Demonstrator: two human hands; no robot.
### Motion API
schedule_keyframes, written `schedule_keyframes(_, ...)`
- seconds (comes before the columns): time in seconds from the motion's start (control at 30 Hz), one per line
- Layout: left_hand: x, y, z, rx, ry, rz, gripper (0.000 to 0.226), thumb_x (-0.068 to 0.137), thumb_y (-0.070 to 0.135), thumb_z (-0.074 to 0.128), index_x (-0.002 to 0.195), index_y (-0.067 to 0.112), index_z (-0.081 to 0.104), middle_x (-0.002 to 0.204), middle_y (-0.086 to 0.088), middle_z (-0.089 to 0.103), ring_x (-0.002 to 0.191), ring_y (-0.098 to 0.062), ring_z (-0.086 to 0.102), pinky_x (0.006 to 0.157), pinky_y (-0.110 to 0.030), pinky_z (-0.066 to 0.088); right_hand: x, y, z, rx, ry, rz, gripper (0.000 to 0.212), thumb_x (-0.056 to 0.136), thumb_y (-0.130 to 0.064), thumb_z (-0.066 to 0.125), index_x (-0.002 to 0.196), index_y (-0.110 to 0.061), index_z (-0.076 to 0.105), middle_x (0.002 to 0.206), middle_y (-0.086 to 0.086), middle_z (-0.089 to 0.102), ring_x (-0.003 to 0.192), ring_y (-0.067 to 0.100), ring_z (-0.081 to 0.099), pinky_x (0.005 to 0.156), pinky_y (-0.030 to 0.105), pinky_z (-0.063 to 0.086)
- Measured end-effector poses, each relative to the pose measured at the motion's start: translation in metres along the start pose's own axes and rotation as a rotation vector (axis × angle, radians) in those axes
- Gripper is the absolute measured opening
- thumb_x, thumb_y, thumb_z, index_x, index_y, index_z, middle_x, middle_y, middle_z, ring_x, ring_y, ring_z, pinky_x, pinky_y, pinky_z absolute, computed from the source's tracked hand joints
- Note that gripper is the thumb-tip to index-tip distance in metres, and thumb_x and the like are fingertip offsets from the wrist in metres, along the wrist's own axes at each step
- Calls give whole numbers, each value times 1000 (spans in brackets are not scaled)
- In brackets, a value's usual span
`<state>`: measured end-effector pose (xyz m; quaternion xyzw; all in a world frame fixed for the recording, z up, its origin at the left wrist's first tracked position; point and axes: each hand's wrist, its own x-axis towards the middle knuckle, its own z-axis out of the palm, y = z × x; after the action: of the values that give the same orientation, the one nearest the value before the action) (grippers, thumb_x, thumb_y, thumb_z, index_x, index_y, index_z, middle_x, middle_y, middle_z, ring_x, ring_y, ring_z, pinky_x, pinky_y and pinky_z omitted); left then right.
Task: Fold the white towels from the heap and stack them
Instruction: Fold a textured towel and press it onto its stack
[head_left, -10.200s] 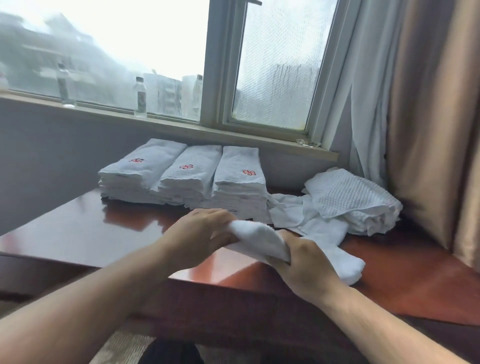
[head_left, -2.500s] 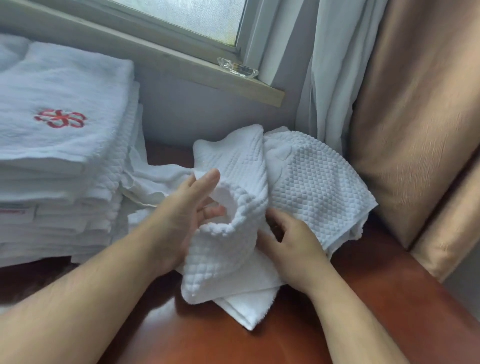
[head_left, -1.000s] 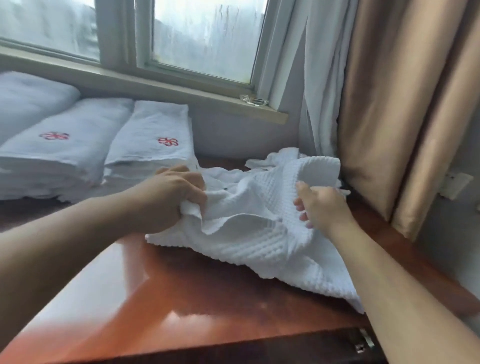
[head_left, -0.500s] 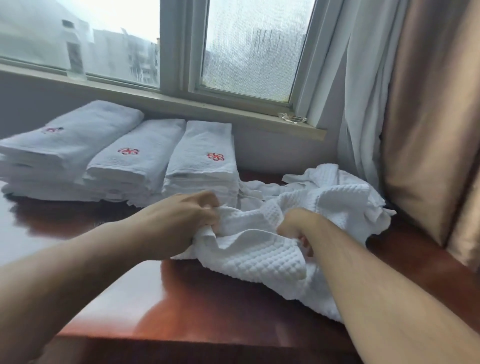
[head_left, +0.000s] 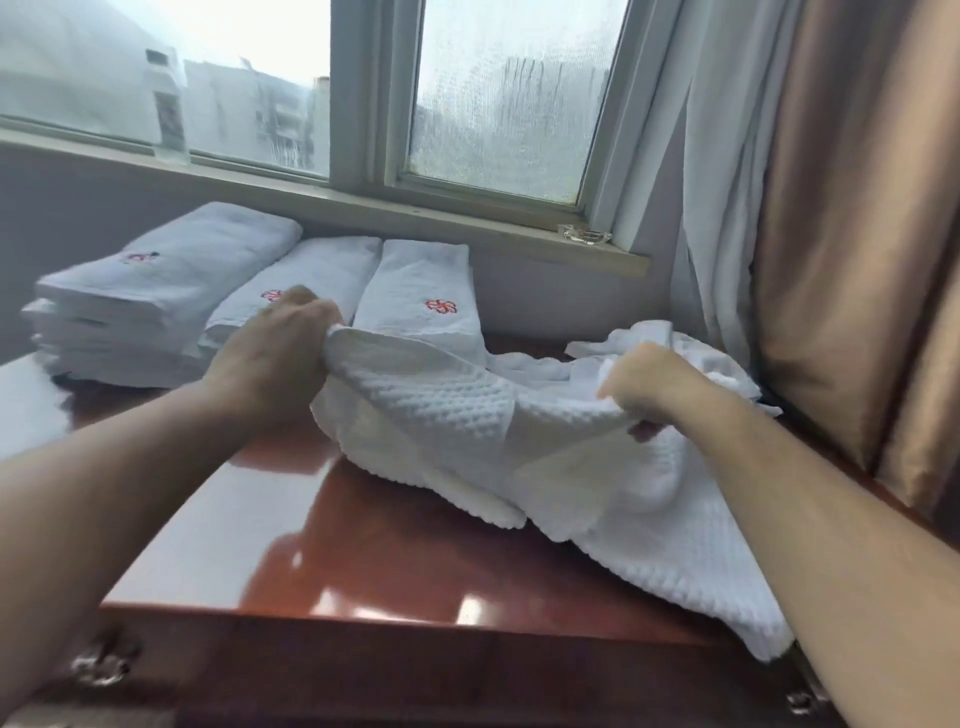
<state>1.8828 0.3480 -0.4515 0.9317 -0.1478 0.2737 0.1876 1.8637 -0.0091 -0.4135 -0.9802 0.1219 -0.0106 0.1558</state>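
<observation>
Towel (head_left: 457, 415) pulled wide between two hands, over the right half of the table (head_left: 363, 561).
Half a second ago the hands were bunched close together in the cloth. Now they are well apart, with the left hand (head_left: 275, 358) gripping one raised end and the right hand (head_left: 654, 387) pinching the edge, so the cloth is stretched and partly lifted. I judge it is being opened out for a first fold, with none made yet. The right fingertips are tucked under the cloth. The right forearm cuts off the corner hanging over the table's front. The heap (head_left: 691, 353) behind is hard to separate from this towel. The left hand covers part of the middle stack (head_left: 322, 275).
</observation>
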Motion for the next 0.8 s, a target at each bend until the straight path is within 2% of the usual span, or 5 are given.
schedule_keyframes(0.13,-11,-11,-6,-56,-81,-15,20,81,2,58,85,21,55,84,1,57,87,-27,58,69,-31,32,-13,-13,21,-544,-76,-131,28,92,-42,54,103,-19,66,118,4,65,92,20,65,76,33,52)
schedule_keyframes(0.3,-36,-14,-29,-194,-304,211,30,70,-10,61,82,16,68,86,3,68,84,-19,64,75,-28,48,-16,-41,47,-56,-148,-580,78,76,-65,76,144,-43,45,156,-18,33,139,12,38,116,37,33)
schedule_keyframes(0.47,-59,-24,-25,-50,-512,346,31,77,-10,56,87,16,71,101,5,68,92,-14,65,83,-33,50,-19,-53,81,-245,-385,-509,53,56,-68,81,100,-45,63,94,-25,68,93,4,64,75,24,48)
schedule_keyframes(0.67,-50,-38,-31,196,-75,439,24,79,6,67,89,27,71,112,4,65,109,-28,58,86,-41,43,-18,-66,64,-180,546,-609,59,82,-73,63,92,-19,43,93,6,66,86,35,63,65,38,36)
schedule_keyframes(0.8,-49,-47,-40,243,-578,241,37,79,3,58,90,35,71,107,16,65,110,-12,57,90,-30,44,-35,-67,54,-142,-85,-677,67,76,-89,39,70,-23,49,68,-11,56,70,12,55,62,30,37)
